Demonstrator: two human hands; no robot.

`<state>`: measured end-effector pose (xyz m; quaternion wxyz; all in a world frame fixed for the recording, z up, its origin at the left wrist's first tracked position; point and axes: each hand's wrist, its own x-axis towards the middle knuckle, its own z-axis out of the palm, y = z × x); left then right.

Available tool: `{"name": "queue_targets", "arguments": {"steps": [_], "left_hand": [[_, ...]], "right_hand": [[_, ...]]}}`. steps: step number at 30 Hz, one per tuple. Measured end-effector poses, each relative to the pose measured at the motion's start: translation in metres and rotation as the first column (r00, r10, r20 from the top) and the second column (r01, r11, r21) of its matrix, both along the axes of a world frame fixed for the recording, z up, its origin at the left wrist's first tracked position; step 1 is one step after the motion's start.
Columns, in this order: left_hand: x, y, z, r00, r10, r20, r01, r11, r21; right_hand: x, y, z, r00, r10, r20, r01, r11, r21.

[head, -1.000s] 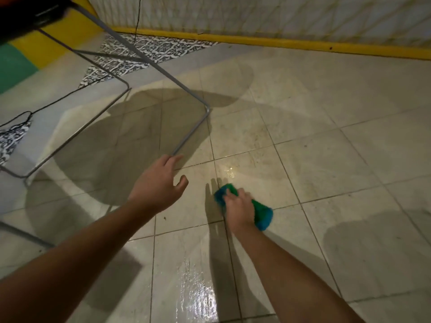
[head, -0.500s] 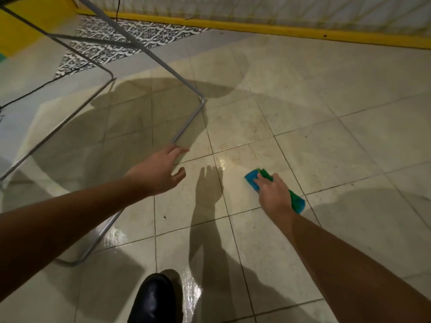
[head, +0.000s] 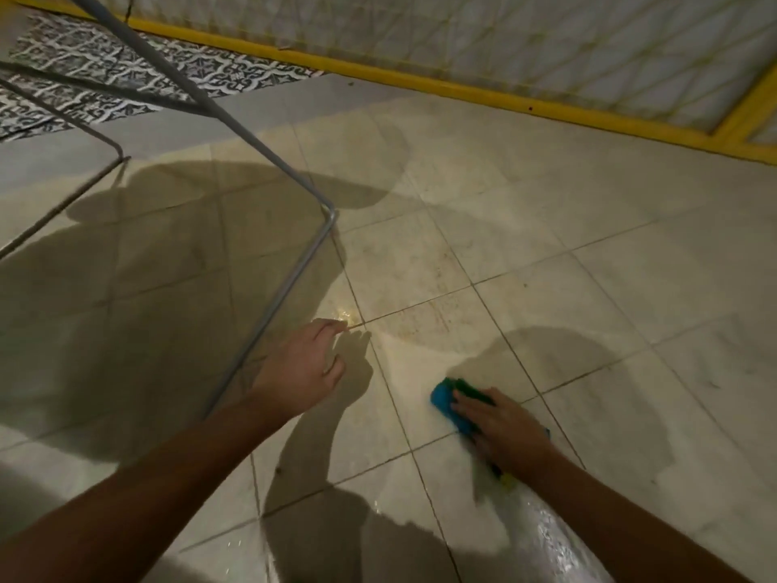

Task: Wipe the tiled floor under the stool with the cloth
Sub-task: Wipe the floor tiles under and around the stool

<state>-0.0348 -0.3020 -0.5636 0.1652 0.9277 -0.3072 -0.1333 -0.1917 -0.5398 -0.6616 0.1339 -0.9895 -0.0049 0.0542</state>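
Observation:
A blue and green cloth [head: 447,402] lies flat on the beige tiled floor [head: 546,254], pressed down by my right hand [head: 500,422], whose fingers cover most of it. My left hand [head: 302,368] hovers just above the floor with its fingers spread and nothing in it. It is just right of the stool's thin grey metal floor rail [head: 277,309]. The stool's frame [head: 189,88] rises to the upper left, and its seat is out of view. The cloth is to the right of the frame, outside its footprint.
A yellow baseboard [head: 420,82] runs along a pale wall at the back. Black and white patterned tiles [head: 126,65] lie at the upper left. A wet, shiny streak [head: 542,536] shows on the floor near my right forearm.
My right hand has slid the cloth further right and nearer to me. My left hand has stayed open beside the stool rail. The view has shifted, and the dark shoe is gone from it.

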Motion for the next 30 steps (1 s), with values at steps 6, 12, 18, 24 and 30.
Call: {"name": "queue_targets", "arguments": {"steps": [6,12,18,24,30], "left_hand": [[0.042,-0.021,-0.023,0.998,-0.047,-0.041,0.047,0.999,-0.011],[0.061,-0.020,-0.044,0.994,0.017,-0.108,-0.028,0.994,-0.102],[0.072,-0.018,-0.053,0.989,0.057,-0.136,-0.073,0.990,-0.118],[0.071,-0.013,-0.048,0.973,0.128,-0.193,-0.159,0.975,-0.155],[0.075,0.002,-0.045,0.976,0.100,-0.192,-0.123,0.986,-0.110]], "right_hand": [[0.049,-0.025,0.008,0.780,-0.625,-0.011,0.625,0.780,-0.025],[0.095,0.017,0.004,0.705,-0.709,0.011,0.708,0.705,0.046],[0.054,0.039,-0.006,0.924,-0.357,0.138,0.344,0.933,0.109],[0.036,0.002,-0.002,0.790,-0.584,0.187,0.587,0.808,0.045],[0.105,-0.015,0.002,0.633,-0.774,0.016,0.768,0.631,0.111]]}}
